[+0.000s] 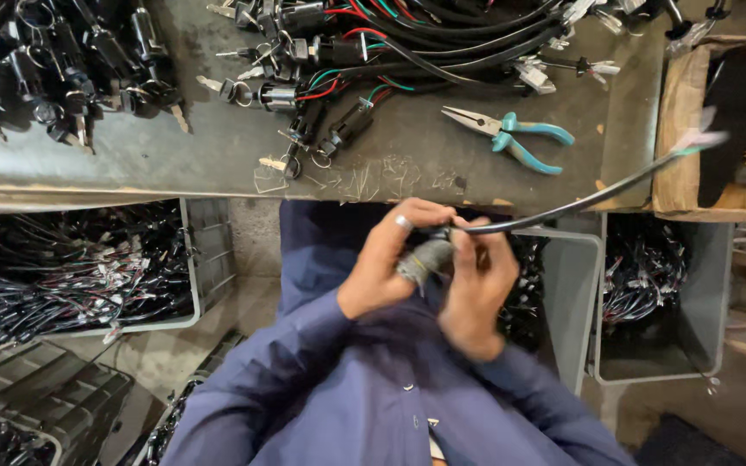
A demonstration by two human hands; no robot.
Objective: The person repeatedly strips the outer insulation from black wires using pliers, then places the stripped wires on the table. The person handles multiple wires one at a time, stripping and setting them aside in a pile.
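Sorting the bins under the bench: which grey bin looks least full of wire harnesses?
The grey bin at far right: much of its inside wall shows bare, while the left bin is heaped with harnesses.

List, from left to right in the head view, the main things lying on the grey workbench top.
Heap of black lock switches with keys → bundle of switches with red, green and black wires → teal-handled pliers → cardboard box.
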